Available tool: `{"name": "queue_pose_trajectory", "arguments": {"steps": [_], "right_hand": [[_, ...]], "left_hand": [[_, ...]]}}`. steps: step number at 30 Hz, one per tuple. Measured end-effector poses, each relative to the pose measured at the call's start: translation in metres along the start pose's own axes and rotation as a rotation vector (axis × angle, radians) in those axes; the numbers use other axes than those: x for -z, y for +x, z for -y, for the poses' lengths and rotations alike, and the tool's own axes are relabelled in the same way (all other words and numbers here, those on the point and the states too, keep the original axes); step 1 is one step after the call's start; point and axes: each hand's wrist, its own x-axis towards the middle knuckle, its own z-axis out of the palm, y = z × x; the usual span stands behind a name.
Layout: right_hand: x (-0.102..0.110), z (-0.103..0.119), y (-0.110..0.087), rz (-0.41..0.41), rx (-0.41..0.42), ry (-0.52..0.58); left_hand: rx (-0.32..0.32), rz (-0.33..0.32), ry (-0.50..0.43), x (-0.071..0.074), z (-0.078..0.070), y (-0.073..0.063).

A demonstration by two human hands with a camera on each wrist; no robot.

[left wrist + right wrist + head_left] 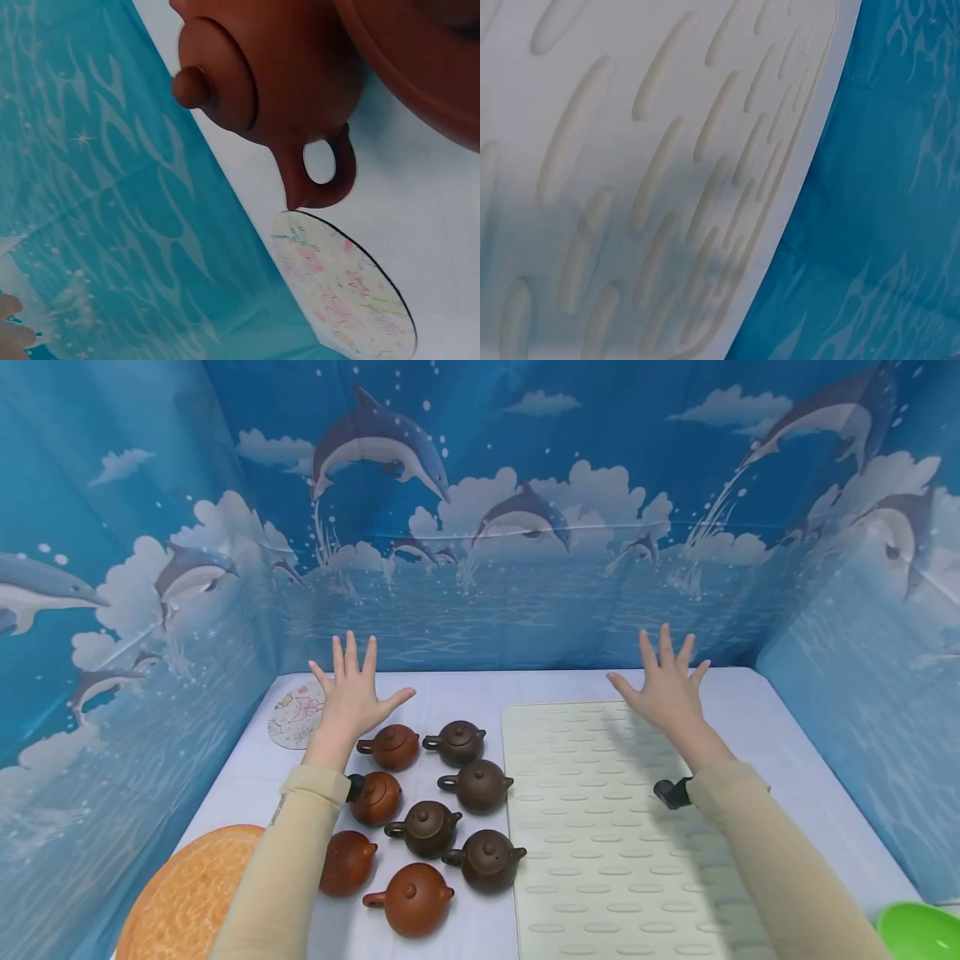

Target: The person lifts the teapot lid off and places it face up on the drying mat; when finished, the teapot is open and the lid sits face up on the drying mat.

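Teapots (pixel 427 829) apart from both outspread hands (pixel 352 697) (pixel 667 692), nearer the left one

smooth clay teapots (pixel 415 903), textured mat (pixel 570 863), creased backdrop (pixel 540 618)

dolphin-print curtain (pixel 517 593) behind; green bowl (pixel 921 933) lower right; orange disc (pixel 189 893) left.
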Motion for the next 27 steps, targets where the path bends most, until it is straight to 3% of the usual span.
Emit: {"name": "queue_pose_trajectory", "arguments": {"steps": [4,8,15,19,23,27], "right_hand": [[-0.001,0.007,-0.005,-0.013,0.030,0.008],[-0.003,0.020,-0.018,-0.026,0.095,0.035],[-0.017,0.056,-0.054,-0.034,0.253,0.137],[-0.027,0.078,-0.081,0.009,0.330,0.226],[-0.039,0.098,-0.105,0.077,0.393,0.348],[-0.050,0.116,-0.124,0.183,0.437,0.432]], "left_hand": [[-0.050,-0.004,0.008,0.005,-0.008,-0.008],[-0.144,-0.018,0.001,0.009,-0.017,-0.024],[-0.350,-0.031,-0.118,0.001,-0.026,-0.074],[-0.515,-0.060,-0.171,-0.009,-0.030,-0.105],[-0.612,-0.006,-0.203,-0.019,-0.038,-0.131],[-0.614,0.085,-0.263,-0.026,-0.046,-0.152]]}}
